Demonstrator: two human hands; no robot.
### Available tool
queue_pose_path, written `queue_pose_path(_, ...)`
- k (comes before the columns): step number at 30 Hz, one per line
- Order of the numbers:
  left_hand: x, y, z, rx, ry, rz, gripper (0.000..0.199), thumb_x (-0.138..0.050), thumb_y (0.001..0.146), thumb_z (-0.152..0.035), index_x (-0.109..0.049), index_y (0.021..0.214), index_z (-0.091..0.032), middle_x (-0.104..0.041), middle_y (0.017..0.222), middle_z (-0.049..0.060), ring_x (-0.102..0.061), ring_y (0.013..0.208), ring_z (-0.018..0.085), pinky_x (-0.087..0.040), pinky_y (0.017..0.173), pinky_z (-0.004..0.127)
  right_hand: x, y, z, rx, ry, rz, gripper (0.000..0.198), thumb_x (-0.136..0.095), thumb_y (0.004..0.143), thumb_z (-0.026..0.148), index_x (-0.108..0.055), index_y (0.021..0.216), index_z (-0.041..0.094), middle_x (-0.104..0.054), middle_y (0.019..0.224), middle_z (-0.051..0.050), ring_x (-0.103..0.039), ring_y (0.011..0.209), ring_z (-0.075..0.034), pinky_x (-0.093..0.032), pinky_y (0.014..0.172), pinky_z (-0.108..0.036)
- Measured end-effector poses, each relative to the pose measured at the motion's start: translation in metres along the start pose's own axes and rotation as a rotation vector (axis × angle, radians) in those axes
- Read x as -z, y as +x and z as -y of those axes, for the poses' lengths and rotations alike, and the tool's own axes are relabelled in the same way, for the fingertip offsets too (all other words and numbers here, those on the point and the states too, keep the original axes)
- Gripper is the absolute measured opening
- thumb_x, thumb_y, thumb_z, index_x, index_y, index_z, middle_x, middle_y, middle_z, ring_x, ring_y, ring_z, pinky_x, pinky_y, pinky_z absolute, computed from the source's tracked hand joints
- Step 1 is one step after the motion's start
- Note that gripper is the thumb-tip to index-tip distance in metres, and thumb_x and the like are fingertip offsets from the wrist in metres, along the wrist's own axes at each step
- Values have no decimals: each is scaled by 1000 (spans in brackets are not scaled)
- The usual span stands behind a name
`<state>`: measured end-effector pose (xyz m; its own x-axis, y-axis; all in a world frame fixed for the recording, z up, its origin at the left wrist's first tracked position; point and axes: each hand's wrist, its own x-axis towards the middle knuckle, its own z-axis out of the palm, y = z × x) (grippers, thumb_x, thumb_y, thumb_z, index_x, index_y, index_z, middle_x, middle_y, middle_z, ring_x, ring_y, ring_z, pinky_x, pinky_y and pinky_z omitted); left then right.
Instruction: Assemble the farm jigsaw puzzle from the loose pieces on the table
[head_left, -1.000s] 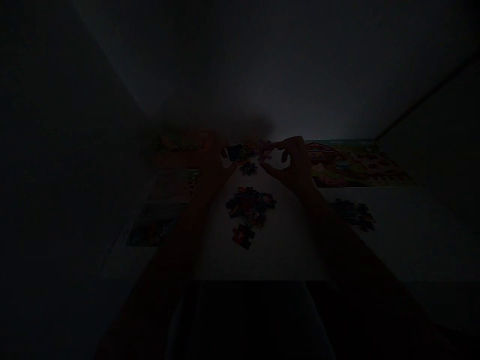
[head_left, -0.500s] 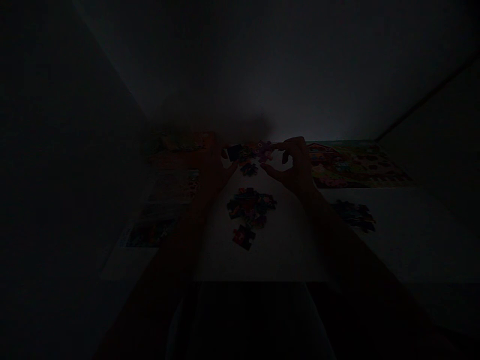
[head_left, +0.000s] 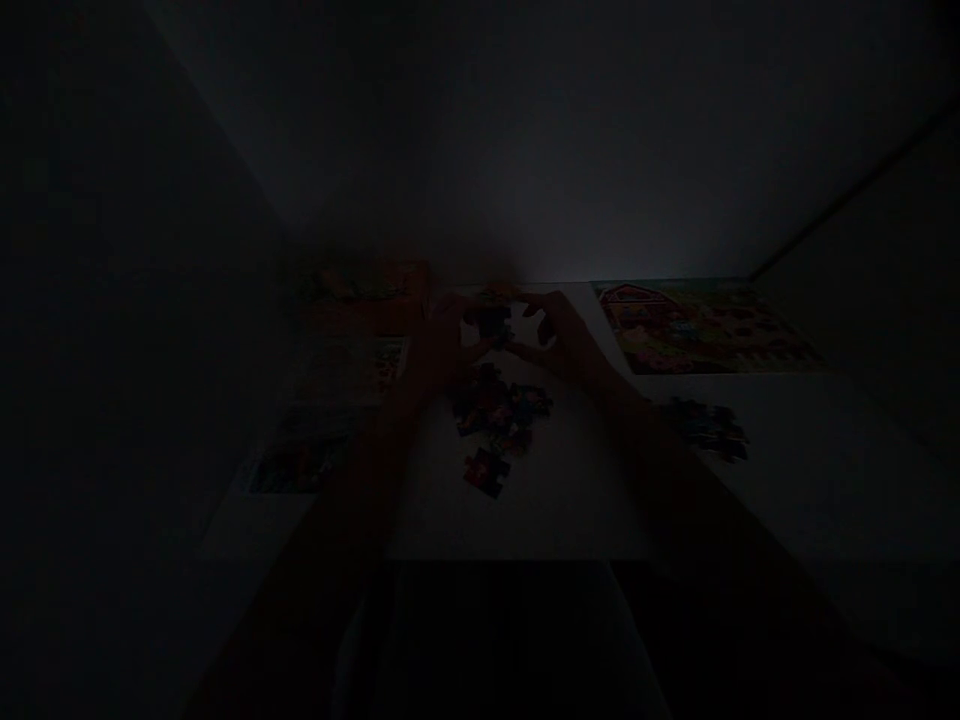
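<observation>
The scene is very dark; fine detail is largely unreadable. Nearest on the pale worktop [head_left: 570, 510] lies a single loose puzzle piece [head_left: 486, 471], separate from the rest; just beyond it sits a cluster of loose puzzle pieces [head_left: 499, 405], partly overlapping one another; a second, smaller pile of pieces [head_left: 705, 425] lies well to the right, near the right forearm. At the near left, a dim partly assembled puzzle section [head_left: 300, 465] lies flat on the worktop; its picture cannot be read.

Both forearms extend from the near edge toward the centre; the hands meet just beyond the central cluster. The left hand [head_left: 442, 345] is curled, fingers bent inward toward a small dark puzzle piece [head_left: 495, 322]; the right hand [head_left: 566, 340] is likewise curled, thumb and fingers closing toward the same piece from the right. The small dark piece sits between the two sets of fingertips, just above or at the worktop surface; whether it is lifted or resting cannot be determined; which hand bears the grip cannot be determined, though both appear to touch it.

At the far right lies an assembled puzzle picture [head_left: 697, 330] showing a red barn and green ground, flat on the worktop; at the far left, a dim orange-toned sheet [head_left: 367, 295] lies flat; a plain wall [head_left: 525, 150] rises behind.
</observation>
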<state>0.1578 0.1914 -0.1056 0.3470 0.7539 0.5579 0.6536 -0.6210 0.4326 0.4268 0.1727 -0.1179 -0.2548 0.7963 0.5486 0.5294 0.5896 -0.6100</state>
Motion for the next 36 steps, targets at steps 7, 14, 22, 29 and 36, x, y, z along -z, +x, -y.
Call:
queue_pose_path(7, 6, 0, -11, -59, -41, 106, 48, -95, 100, -37, -74, 142, -25, -77, 124, 8, -76, 96, 22, -63, 88, 34, 4, 0, 5, 125, -103, 1, 51, -85, 101, 65, -79, 137, 29, -68, 124, -11, -60, 74, -20, -60, 72, -43)
queue_pose_path(14, -5, -1, -5, 73, 20, 88, 57, -100, 95, -46, -78, 143, -24, -76, 137, 13, -78, 107, 27, -64, 96, 38, 41, 6, 27, 105, -170, -215, 42, -87, 100, 53, -76, 133, 30, -71, 125, -9, -62, 76, -20, -62, 73, -43)
queue_pose_path(22, -21, -2, -12, 88, 215, 231, 49, -89, 102, -48, -84, 148, -32, -85, 139, 14, -76, 127, 40, -58, 114, 57, 159, -75, 65, -67, -349, -357, 39, -94, 96, 53, -80, 129, 37, -72, 131, -14, -70, 91, -31, -60, 75, -50)
queue_pose_path(29, -33, 3, -4, 166, 84, 94, 41, -94, 93, -53, -90, 124, -28, -89, 117, 15, -80, 109, 42, -60, 104, 61, 206, -194, 54, -289, -519, -242, 44, -90, 95, 67, -83, 123, 34, -70, 122, -14, -65, 70, -25, -61, 62, -51)
queue_pose_path(36, -35, 2, 6, 225, -126, 43, 42, -103, 80, -33, -84, 117, -26, -87, 120, 14, -82, 109, 37, -67, 98, 54, 195, -205, 42, -346, -490, -208, 54, -86, 95, 76, -87, 122, 30, -70, 118, -12, -66, 70, -23, -67, 64, -50)
